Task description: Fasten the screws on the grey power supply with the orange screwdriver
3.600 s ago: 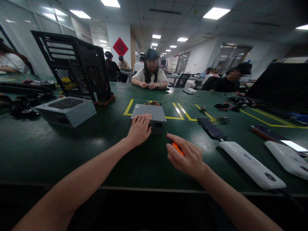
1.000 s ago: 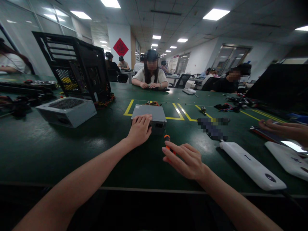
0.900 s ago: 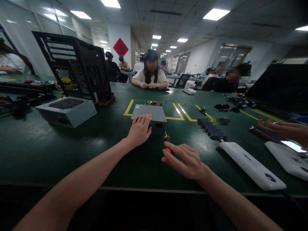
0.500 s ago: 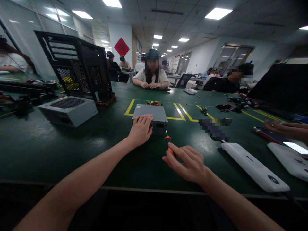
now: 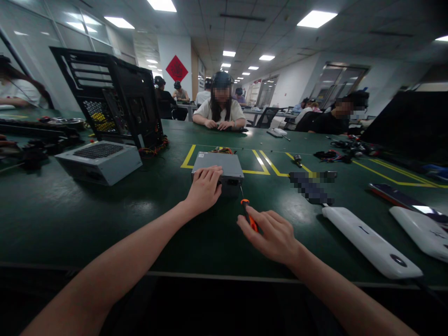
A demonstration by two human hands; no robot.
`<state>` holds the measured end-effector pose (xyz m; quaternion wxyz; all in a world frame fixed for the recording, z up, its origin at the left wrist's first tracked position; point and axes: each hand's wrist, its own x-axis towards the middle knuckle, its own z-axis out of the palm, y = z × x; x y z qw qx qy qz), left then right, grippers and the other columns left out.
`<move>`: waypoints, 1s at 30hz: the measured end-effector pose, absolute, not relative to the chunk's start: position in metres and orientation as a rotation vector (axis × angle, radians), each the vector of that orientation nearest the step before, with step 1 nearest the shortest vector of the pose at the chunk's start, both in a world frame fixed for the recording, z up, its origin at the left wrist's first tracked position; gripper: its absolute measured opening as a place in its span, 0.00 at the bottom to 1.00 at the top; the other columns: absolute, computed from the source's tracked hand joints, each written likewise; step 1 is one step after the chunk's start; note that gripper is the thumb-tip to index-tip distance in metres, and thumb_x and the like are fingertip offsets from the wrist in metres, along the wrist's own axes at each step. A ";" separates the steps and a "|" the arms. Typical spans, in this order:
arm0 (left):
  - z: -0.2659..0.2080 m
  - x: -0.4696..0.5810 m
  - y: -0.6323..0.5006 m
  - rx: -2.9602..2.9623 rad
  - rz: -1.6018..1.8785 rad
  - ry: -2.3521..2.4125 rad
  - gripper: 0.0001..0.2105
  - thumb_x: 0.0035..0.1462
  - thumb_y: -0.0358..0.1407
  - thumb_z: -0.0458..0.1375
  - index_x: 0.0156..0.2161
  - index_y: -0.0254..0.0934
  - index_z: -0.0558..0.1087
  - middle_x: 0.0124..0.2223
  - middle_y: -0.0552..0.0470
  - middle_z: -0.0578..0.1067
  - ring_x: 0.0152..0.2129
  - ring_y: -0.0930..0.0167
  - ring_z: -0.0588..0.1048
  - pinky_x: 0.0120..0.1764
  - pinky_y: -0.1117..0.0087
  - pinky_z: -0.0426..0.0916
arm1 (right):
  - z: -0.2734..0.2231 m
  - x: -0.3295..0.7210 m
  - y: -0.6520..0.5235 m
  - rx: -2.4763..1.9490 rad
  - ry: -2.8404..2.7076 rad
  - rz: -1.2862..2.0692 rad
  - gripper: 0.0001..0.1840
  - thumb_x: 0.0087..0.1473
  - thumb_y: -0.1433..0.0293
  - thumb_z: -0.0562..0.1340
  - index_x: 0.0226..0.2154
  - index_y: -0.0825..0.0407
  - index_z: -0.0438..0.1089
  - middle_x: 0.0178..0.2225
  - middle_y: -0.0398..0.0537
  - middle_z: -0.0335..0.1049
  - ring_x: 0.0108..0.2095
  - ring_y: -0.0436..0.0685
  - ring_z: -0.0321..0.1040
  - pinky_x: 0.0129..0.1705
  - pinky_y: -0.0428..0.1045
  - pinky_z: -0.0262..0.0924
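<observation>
A grey computer power supply [image 5: 224,162] lies on the green table in front of me, coloured wires coming out at its back. My left hand [image 5: 206,187] grips its left front, fingers over the top and thumb at the front face. In my right hand [image 5: 271,233], between thumb and fingers, is a screwdriver [image 5: 252,223] with an orange and black handle. Its thin shaft points up to the lower right corner of the power supply's front face. Whether the tip sits in a screw is too small to tell.
To the left stand a second power supply [image 5: 101,161] and an open black computer case [image 5: 119,98]. On the right lie a white power bank-like device [image 5: 371,242], a similar white one [image 5: 423,231] and a phone [image 5: 395,196]. A person [image 5: 220,109] sits across the table.
The fingers of my right hand have shifted on the screwdriver, showing more of its orange handle. My left hand and the power supply stay put. Another person's hand at the right has gone from view.
</observation>
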<state>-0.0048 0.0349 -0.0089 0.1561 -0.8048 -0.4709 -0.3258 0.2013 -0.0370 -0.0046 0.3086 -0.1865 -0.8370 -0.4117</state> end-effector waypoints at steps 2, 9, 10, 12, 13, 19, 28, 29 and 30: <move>-0.009 -0.005 0.035 -2.311 -0.927 -1.345 0.16 0.54 0.31 0.49 0.49 0.36 0.61 0.54 0.45 0.65 0.53 0.65 0.61 0.53 0.59 0.52 | -0.004 0.202 -0.037 -0.515 -2.180 -1.110 0.10 0.51 0.69 0.61 0.38 0.50 0.64 0.35 0.50 0.70 0.25 0.47 0.61 0.27 0.44 0.53; -0.008 -0.005 0.034 -2.300 -0.927 -1.347 0.15 0.54 0.31 0.49 0.49 0.36 0.61 0.54 0.46 0.65 0.52 0.65 0.61 0.53 0.60 0.52 | -0.003 0.199 -0.040 -0.512 -2.219 -0.966 0.09 0.52 0.69 0.53 0.36 0.55 0.65 0.36 0.57 0.69 0.31 0.54 0.66 0.30 0.48 0.58; -0.008 -0.005 0.034 -2.300 -0.927 -1.346 0.16 0.54 0.31 0.49 0.49 0.36 0.61 0.54 0.46 0.65 0.52 0.65 0.61 0.53 0.60 0.52 | -0.003 0.200 -0.039 -0.493 -2.224 -0.967 0.10 0.52 0.70 0.53 0.37 0.55 0.65 0.37 0.58 0.69 0.31 0.54 0.66 0.30 0.48 0.59; -0.008 -0.004 0.035 -2.302 -0.930 -1.346 0.16 0.54 0.31 0.49 0.49 0.36 0.60 0.54 0.46 0.65 0.52 0.65 0.61 0.53 0.60 0.52 | -0.004 0.202 -0.038 -0.461 -2.234 -0.981 0.10 0.52 0.72 0.56 0.39 0.54 0.64 0.38 0.56 0.70 0.30 0.52 0.66 0.30 0.47 0.59; -0.009 -0.004 0.035 -2.304 -0.932 -1.345 0.16 0.54 0.31 0.49 0.49 0.36 0.60 0.54 0.46 0.65 0.52 0.65 0.61 0.53 0.60 0.52 | -0.004 0.204 -0.037 -0.452 -2.240 -0.979 0.10 0.52 0.73 0.57 0.40 0.53 0.64 0.39 0.55 0.70 0.29 0.51 0.66 0.30 0.46 0.58; -0.009 -0.005 0.034 -2.309 -0.944 -1.340 0.16 0.54 0.31 0.49 0.49 0.36 0.60 0.54 0.45 0.65 0.53 0.64 0.61 0.53 0.59 0.52 | -0.007 0.205 -0.036 -0.397 -2.296 -0.812 0.07 0.52 0.70 0.58 0.36 0.55 0.66 0.41 0.59 0.70 0.28 0.50 0.67 0.30 0.46 0.60; -0.009 -0.004 0.035 -2.307 -0.931 -1.344 0.16 0.54 0.31 0.49 0.49 0.36 0.60 0.54 0.46 0.65 0.52 0.64 0.61 0.53 0.59 0.52 | -0.006 0.204 -0.036 -0.377 -2.263 -0.779 0.09 0.51 0.73 0.59 0.38 0.55 0.65 0.41 0.56 0.71 0.25 0.46 0.65 0.27 0.43 0.59; -0.009 -0.005 0.035 -2.307 -0.927 -1.343 0.16 0.54 0.31 0.49 0.49 0.36 0.60 0.54 0.46 0.65 0.52 0.64 0.61 0.53 0.59 0.52 | -0.005 0.204 -0.036 -0.374 -2.253 -0.778 0.08 0.51 0.73 0.60 0.36 0.55 0.65 0.39 0.55 0.71 0.25 0.47 0.65 0.27 0.43 0.59; -0.009 -0.005 0.035 -2.306 -0.926 -1.341 0.16 0.54 0.31 0.49 0.49 0.36 0.60 0.54 0.46 0.65 0.52 0.64 0.61 0.53 0.60 0.52 | -0.005 0.204 -0.036 -0.379 -2.253 -0.771 0.07 0.51 0.72 0.60 0.36 0.55 0.65 0.39 0.56 0.71 0.25 0.47 0.65 0.27 0.43 0.60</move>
